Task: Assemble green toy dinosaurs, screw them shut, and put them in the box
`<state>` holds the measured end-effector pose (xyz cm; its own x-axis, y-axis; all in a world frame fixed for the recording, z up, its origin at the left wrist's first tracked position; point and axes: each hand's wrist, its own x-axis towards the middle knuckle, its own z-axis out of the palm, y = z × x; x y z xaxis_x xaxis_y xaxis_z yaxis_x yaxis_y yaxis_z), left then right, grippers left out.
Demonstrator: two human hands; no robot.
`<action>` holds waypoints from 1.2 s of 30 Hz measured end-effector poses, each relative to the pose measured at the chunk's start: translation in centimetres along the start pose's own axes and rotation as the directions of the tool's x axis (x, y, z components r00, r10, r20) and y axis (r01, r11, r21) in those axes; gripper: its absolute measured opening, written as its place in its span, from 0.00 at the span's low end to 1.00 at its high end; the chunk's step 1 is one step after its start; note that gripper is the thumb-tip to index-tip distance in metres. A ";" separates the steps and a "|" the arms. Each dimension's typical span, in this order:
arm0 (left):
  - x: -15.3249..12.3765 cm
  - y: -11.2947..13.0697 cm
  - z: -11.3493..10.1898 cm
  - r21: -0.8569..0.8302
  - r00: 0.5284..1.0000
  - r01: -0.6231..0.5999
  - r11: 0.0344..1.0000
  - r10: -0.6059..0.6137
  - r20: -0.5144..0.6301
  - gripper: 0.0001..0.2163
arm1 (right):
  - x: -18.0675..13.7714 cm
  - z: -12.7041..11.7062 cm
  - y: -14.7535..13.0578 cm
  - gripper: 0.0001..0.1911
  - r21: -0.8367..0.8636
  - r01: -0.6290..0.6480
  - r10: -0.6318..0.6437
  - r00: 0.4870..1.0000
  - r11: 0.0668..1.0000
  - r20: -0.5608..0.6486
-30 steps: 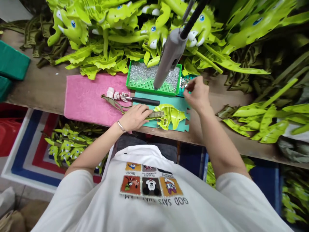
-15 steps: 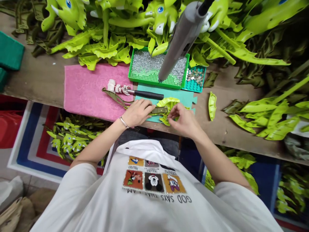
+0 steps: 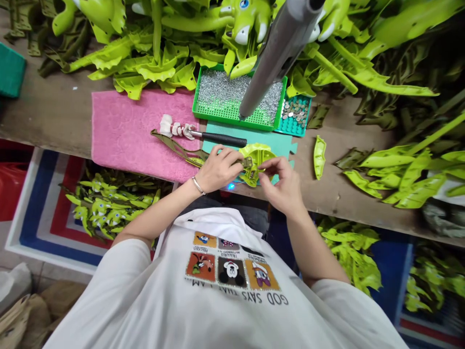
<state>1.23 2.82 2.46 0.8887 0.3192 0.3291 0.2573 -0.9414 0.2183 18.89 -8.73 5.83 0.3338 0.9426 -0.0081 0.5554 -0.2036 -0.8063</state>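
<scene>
My left hand [image 3: 221, 170], palm down, has its fingers closed over an olive-green plastic part [image 3: 174, 144] with a long curved strip. The far end of this part reaches onto the pink towel [image 3: 127, 131]. Its near end lies over a hollow lime-green plastic shell [image 3: 267, 154] on the teal foam mat [image 3: 214, 132]. At the shell's right side is my right hand [image 3: 286, 189], thumb and fingers apart, fingertips close to the shell's edge. Behind my hands lies a hammer [image 3: 225, 139] with a black handle and a cloth-wrapped head. A small blue light glows beneath my left hand.
A green tray [image 3: 236, 116] of screws and a teal tray [image 3: 303, 130] of small metal discs stand behind the mat. A grey powered screwdriver [image 3: 269, 63] hangs above. Lime-green toy parts [image 3: 152, 72] are heaped along the back; a single piece [image 3: 319, 157] lies right.
My left hand has slid right, nearer the shell, together with the olive part. My right hand's thumb and fingers have spread apart, and a blue light now shows.
</scene>
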 end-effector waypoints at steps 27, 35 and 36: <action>1.9 1.3 -0.9 -0.066 1.000 0.002 0.998 -0.002 -0.002 0.11 | -1.1 3.0 1.1 0.16 -0.108 0.041 -0.044 0.999 0.993 -0.029; 1.3 1.2 -0.5 -0.089 0.998 0.042 0.995 -0.038 0.044 0.11 | -1.6 2.6 1.8 0.09 -0.127 0.053 -0.067 0.991 0.991 -0.113; 1.3 1.2 -0.4 -0.089 0.998 0.040 0.995 -0.035 0.052 0.12 | -1.8 2.5 1.8 0.09 -0.115 0.042 -0.054 0.993 0.992 -0.106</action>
<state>2.55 2.19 3.47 0.8975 0.3461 0.2732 0.2575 -0.9144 0.3124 17.42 -10.10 2.88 0.3824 0.9187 0.0985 0.6528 -0.1932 -0.7325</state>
